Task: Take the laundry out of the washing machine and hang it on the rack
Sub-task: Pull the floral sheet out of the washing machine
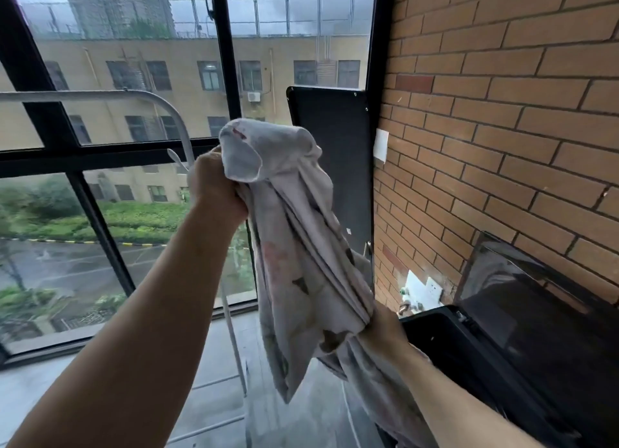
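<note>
No text, label, brand, number or sign was legible on the laundry (294,233), the washing machine (495,353) or the brick wall (502,112).

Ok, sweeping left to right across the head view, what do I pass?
The rack → left hand, gripping the top of the cloth → the hanging cloth itself → right hand, gripping it lower down → washing machine with its lid up.
</note>
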